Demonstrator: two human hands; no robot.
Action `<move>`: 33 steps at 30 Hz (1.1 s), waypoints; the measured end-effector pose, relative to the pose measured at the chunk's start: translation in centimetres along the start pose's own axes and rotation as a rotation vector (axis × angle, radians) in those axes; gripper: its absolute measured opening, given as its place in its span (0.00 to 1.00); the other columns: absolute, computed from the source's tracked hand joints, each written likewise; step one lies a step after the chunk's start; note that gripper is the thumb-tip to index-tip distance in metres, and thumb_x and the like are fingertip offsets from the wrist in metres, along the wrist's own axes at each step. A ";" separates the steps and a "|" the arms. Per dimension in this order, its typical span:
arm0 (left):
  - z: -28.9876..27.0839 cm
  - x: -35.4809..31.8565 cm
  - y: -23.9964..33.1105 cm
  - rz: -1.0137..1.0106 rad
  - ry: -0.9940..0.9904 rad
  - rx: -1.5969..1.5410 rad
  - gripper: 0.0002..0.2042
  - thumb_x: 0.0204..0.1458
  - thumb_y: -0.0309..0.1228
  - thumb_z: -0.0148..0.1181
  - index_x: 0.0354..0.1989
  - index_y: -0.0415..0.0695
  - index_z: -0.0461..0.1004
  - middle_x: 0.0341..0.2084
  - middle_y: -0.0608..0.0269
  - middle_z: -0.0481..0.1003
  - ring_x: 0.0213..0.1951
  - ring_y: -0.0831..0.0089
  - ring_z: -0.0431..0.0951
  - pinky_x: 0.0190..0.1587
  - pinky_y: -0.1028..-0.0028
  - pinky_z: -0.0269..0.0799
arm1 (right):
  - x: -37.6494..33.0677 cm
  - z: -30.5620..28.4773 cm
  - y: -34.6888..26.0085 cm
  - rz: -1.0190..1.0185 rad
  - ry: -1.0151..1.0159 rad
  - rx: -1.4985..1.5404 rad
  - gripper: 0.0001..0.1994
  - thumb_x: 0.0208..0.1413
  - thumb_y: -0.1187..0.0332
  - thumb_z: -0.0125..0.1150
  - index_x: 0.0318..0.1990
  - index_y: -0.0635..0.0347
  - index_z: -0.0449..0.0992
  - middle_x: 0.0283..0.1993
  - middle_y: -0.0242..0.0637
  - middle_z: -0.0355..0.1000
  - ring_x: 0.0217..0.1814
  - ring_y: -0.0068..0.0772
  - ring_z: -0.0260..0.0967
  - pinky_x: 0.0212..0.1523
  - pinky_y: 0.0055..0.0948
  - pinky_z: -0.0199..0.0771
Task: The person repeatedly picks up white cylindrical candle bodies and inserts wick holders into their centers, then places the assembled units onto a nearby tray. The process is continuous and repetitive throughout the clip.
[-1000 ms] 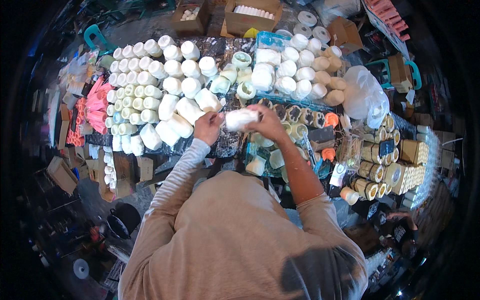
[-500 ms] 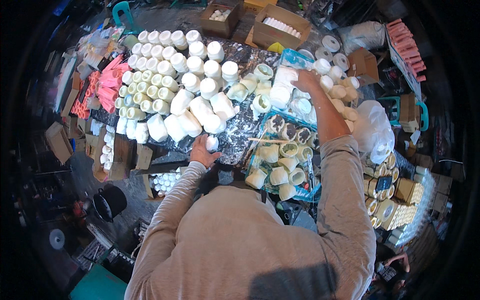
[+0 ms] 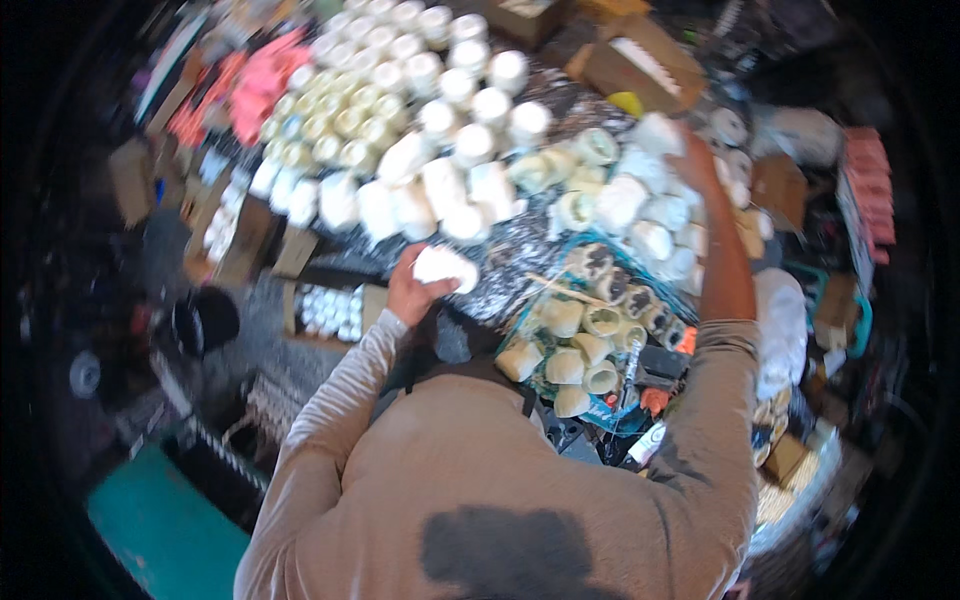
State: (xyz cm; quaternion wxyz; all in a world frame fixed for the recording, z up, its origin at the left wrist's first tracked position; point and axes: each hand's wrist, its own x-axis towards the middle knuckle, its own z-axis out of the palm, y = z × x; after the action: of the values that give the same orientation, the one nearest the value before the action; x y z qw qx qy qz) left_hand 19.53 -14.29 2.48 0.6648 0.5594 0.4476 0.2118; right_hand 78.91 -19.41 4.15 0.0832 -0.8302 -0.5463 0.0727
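My left hand is wrapped round a white rounded cylinder, tilted at the table's near edge. My right hand reaches far right, its fingers against a white chunky piece above a heap of white pieces; blur softens the grip. Left of that heap are pale hollow cups. Rows of white cylinders stand on the dark, white-smeared table, with smaller cream cups behind and to their left.
A teal tray near my body holds cream cups, dark-patterned pieces and a thin stick. Pink pieces lie far left. Cardboard boxes stand beyond the table. A black bucket is on the floor.
My left hand has lifted the white cylinder it was resting beside. My right hand has moved with a white piece at its fingers. The whole view has shifted.
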 end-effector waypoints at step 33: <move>-10.9 -6.7 -0.7 -0.167 -0.286 0.101 0.36 0.41 0.42 0.78 0.57 0.38 0.72 0.48 0.51 0.77 0.53 0.59 0.77 0.58 0.65 0.71 | -19.4 8.7 -45.5 0.079 -0.763 1.119 0.21 0.57 0.69 0.70 0.57 0.67 0.76 0.50 0.41 0.79 0.50 0.28 0.75 0.52 0.30 0.75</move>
State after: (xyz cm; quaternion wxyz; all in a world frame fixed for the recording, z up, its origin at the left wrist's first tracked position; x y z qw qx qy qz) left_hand 6.88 -13.65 4.47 0.7079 0.5775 0.4033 0.0514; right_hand 28.75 -19.02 6.13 0.2990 -0.5977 -0.3868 0.6354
